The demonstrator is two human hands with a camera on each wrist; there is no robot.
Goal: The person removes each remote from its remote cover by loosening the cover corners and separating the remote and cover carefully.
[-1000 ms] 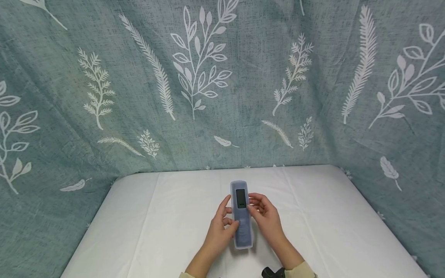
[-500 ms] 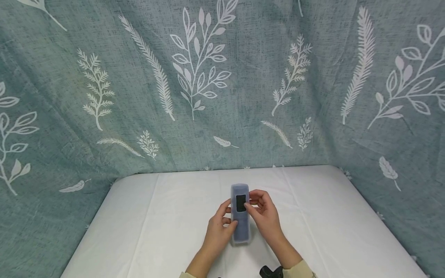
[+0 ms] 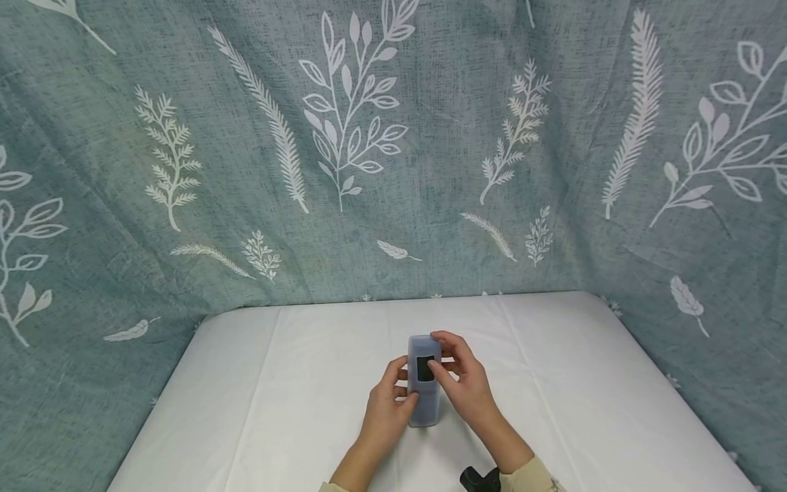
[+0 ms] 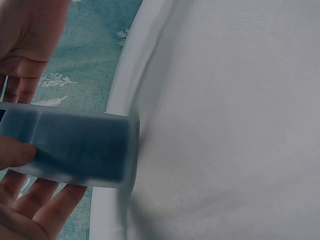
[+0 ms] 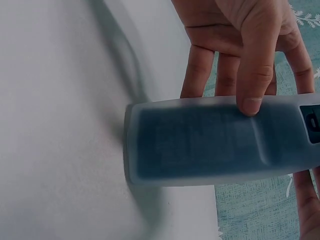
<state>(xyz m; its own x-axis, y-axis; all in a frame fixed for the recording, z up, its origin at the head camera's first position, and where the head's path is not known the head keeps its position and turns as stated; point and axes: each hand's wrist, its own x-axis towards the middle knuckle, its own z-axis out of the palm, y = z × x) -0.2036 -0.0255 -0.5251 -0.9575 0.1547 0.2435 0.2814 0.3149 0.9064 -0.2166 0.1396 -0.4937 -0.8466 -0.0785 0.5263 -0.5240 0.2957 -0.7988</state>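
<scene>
Both hands hold an air-conditioner-style remote control in a translucent sleeve, its dark display window facing up towards me. My left hand grips its left side, thumb on the front edge and fingers behind. The right hand holds the upper right side, its thumb over the window's edge and its index finger by the top end. The remote stands tilted, lower end down near the white cloth; whether it touches I cannot tell. In the left wrist view the sleeved remote shows its lower half; in the right wrist view a thumb presses its front.
A white cloth covers the table. Behind and around it hangs a green leaf-patterned curtain. A black device is at the right wrist, by the beige sleeve.
The remote's top end has come lower in view and the remote looks shorter, tilted more upright. The right hand has slid up its side, thumb moving onto the display window.
</scene>
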